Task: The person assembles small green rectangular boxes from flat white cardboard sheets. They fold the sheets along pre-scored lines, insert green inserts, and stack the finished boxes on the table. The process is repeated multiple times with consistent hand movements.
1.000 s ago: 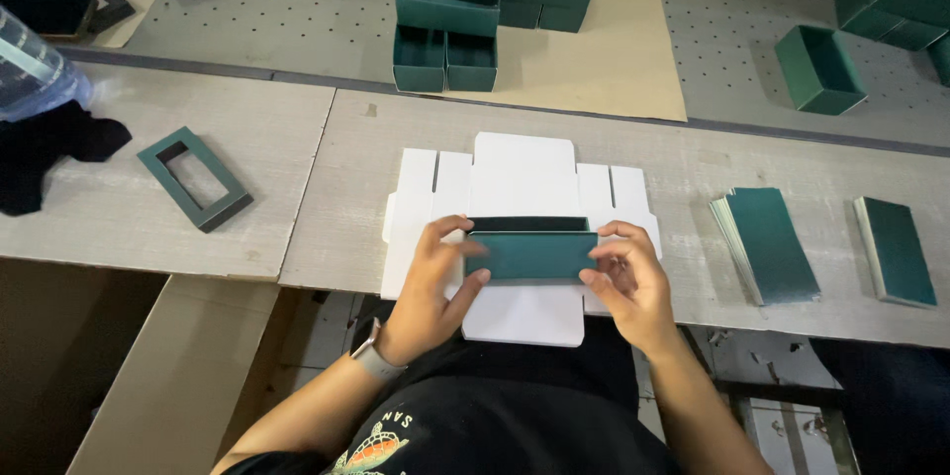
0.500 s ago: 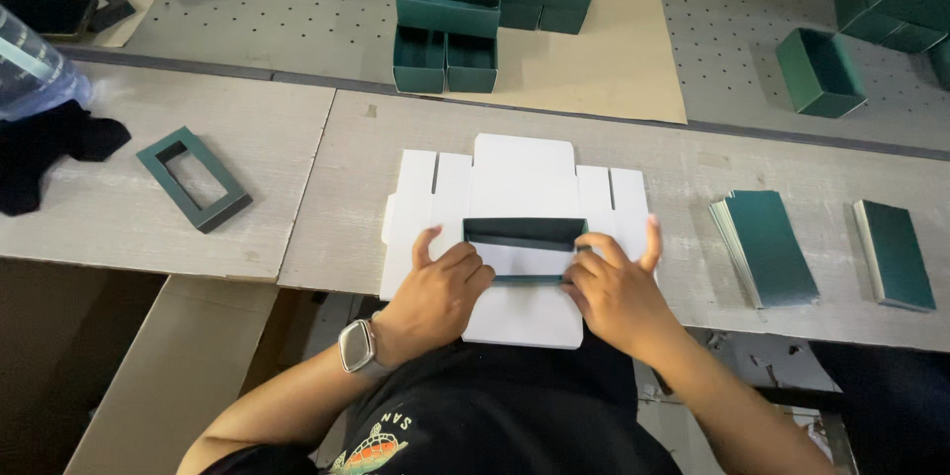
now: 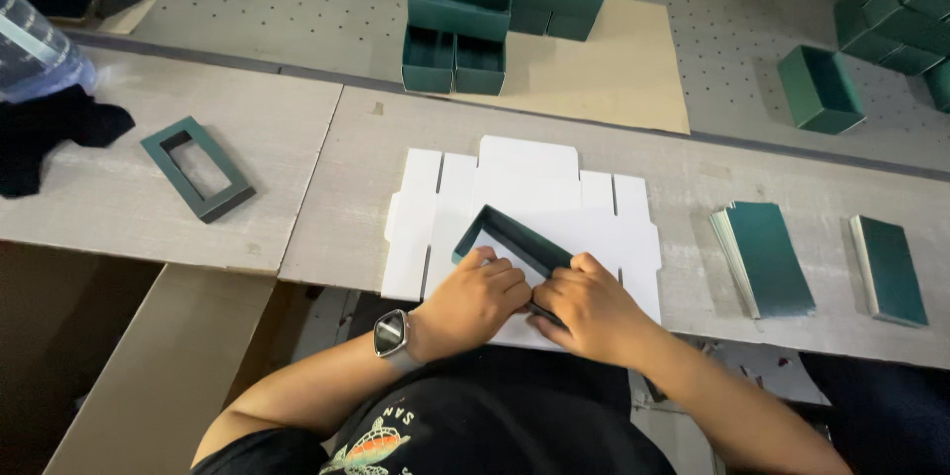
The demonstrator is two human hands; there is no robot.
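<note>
Left hand (image 3: 477,299): curled over the near left end of the green frame (image 3: 515,242), fingers gripping its rim; watch on wrist.
Right hand (image 3: 592,307): clenched on the frame's near right part, touching the left hand.
Green frame: dark, rectangular, open-centred, tilted, on the white die-cut card (image 3: 524,213) at the near middle of the grey table (image 3: 693,178).
Handling note: judged best to press both sides evenly and keep corners square while seating the frame on the card.
Right of card: two flat green stacks (image 3: 767,257).
Far left: spare green frame (image 3: 196,168).
Far side: stacked green trays (image 3: 460,35).
</note>
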